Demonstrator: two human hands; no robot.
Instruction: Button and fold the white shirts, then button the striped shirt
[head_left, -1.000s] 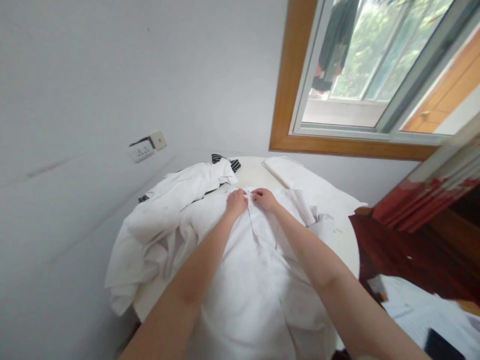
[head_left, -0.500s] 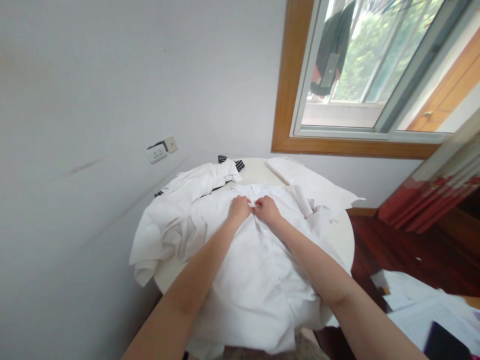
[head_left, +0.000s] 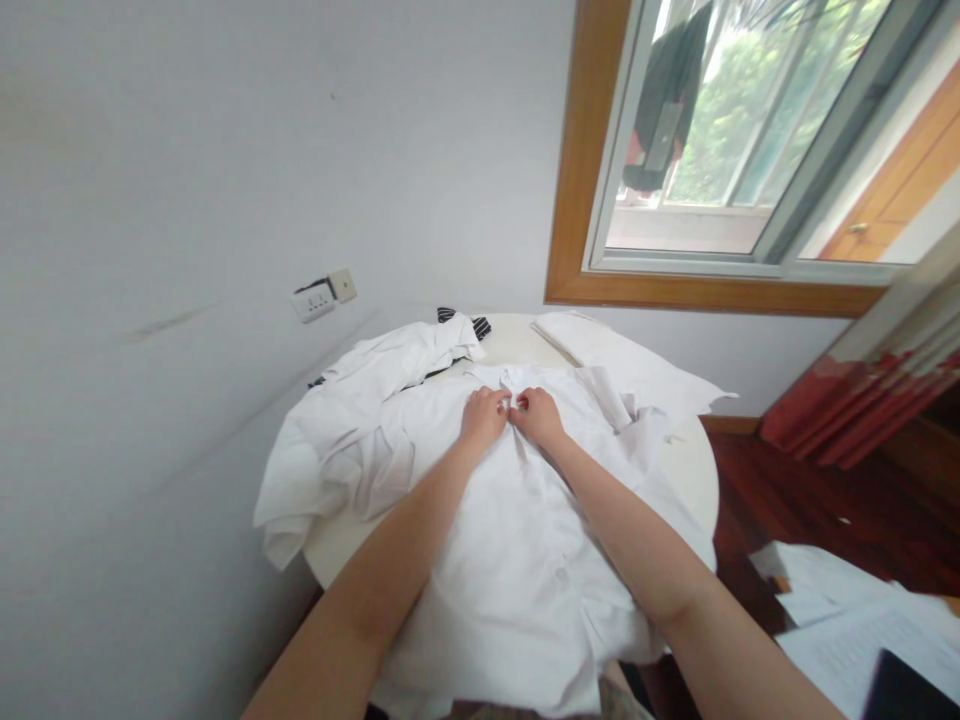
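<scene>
White cloth shirt (head_left: 510, 580) pinched on round cream table (head_left: 690, 470)

Left: a crumpled white cloth garment (head_left: 382, 370). Centre: the shirt, its front opening gripped in curled fingers by the bare left hand (head_left: 486, 412) and bare right hand (head_left: 537, 414). Far right: a folded white cloth (head_left: 626, 355).

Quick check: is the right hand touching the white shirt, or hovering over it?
Touching: the head view shows the right hand pinching the white shirt at its front opening.
</scene>
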